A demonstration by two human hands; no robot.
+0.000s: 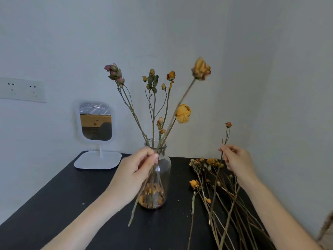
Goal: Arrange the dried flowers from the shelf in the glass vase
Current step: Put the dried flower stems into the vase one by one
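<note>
A clear glass vase stands mid-table, loose petals at its bottom and several dried stems rising from its neck. In front of the vase my left hand pinches a long stem topped by a big yellow dried rose; the stem's lower end hangs outside the vase, down to the table. My right hand pinches a thin stem with a small reddish bud, held upright above a pile of dried flowers lying on the table at the right.
The black table meets a white wall behind and to the right. A white stand mirror sits at the back left. A wall socket plate is at the far left.
</note>
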